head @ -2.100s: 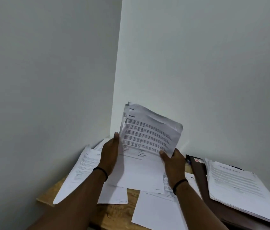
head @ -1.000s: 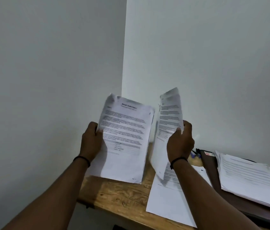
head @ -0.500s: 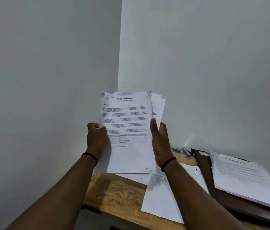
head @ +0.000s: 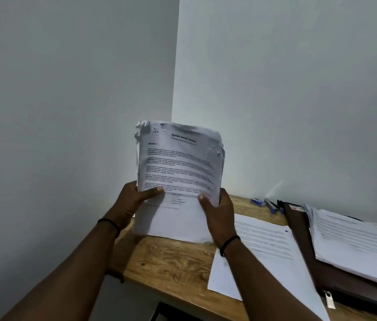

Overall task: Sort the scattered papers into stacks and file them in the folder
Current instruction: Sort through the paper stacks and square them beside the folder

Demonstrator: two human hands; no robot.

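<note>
Both hands hold the bundle of papers point(head: 179, 179) upright above the wooden worktop point(head: 173, 269): the left hand point(head: 134, 201) grips its left edge and the right hand point(head: 218, 212) its right edge, thumbs on the front sheet. A loose printed sheet point(head: 264, 249) lies flat to the right, beside the dark folder point(head: 303, 251), which carries a paper stack point(head: 354, 244).

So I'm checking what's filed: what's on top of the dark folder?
A stack of printed papers lies on the brown folder. Anything beneath the stack or inside is covered.
</note>
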